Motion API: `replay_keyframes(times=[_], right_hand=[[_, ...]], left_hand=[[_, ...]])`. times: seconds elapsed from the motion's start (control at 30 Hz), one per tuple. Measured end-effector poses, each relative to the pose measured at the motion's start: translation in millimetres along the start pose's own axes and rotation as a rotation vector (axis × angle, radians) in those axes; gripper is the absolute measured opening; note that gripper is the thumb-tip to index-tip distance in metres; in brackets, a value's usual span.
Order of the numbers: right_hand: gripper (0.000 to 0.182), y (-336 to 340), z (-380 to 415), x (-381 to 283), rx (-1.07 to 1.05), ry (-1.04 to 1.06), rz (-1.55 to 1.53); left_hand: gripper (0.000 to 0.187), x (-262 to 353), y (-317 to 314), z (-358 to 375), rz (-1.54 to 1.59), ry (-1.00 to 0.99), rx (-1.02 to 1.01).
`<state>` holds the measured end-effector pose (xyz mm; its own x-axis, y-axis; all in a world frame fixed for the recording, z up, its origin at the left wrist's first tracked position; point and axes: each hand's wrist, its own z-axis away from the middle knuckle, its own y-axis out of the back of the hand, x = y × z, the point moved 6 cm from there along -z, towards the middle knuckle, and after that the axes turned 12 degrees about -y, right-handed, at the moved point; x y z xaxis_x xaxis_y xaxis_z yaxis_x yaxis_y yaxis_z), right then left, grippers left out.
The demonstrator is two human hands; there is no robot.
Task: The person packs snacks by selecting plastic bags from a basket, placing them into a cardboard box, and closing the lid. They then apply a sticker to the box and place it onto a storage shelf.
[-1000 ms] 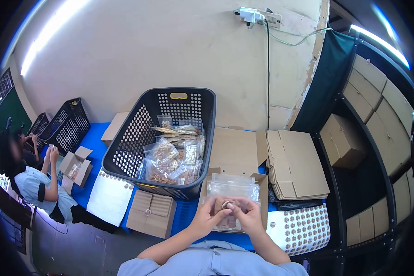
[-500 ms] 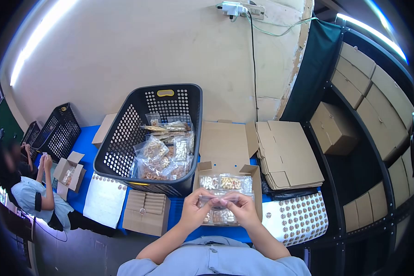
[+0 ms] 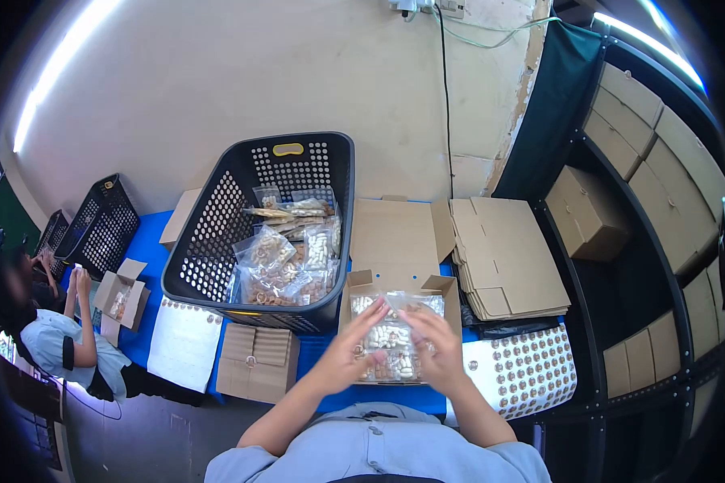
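An open cardboard box [image 3: 392, 221] with its lid folded back stands before me, holding several clear bags of nuts [image 3: 391, 334]. Over the left side of the bags is my left hand [image 3: 353, 348], its fingers spread. My right hand [image 3: 432, 342] is over the right side, also with fingers apart. The fingertips of both hands come near each other at the top of the bags, where a clear plastic edge shows between them. Neither hand grips anything that I can make out.
A black basket [image 3: 211, 298] of filled bags stands at the left. Beside it are a closed box [image 3: 250, 366] and a white sheet [image 3: 187, 342]. Flattened boxes [image 3: 511, 253] and a sticker sheet [image 3: 532, 374] lie at the right. Another person [image 3: 64, 350] works at the far left.
My hands have opened from a pinch on a clear bag's edge and spread over the bags in the box. The view has shifted slightly.
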<state>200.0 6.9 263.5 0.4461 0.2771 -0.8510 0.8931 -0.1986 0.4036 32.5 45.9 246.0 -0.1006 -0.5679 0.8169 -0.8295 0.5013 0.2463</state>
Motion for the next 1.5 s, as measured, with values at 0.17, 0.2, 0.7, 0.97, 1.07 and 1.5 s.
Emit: replay_keyframes(times=[0.17,0.2,0.7,0.97,1.07,1.5], right_hand=[[0.052,-23,-2,-6,0.086,0.001,0.016],[0.053,-12,-2,-7,0.302,-0.011,0.087],[0.02,4,1,34,0.22,-0.316,-0.454],[0.043,-24,5,10,0.168,-0.088,-0.088],[0.039,-19,2,39,0.235,-0.13,-0.086],[0.028,-27,0,80,-0.1,-0.549,-0.758]], left_hand=[[0.046,-15,-21,9,0.015,-0.002,0.142],[0.043,-18,-23,9,-0.066,0.033,0.047],[0.058,-20,1,11,0.044,0.066,0.223],[0.05,-33,-39,19,0.222,0.159,0.173],[0.04,-42,-34,24,0.062,0.2,0.077],[0.038,-58,-43,22,0.374,0.208,0.081]])
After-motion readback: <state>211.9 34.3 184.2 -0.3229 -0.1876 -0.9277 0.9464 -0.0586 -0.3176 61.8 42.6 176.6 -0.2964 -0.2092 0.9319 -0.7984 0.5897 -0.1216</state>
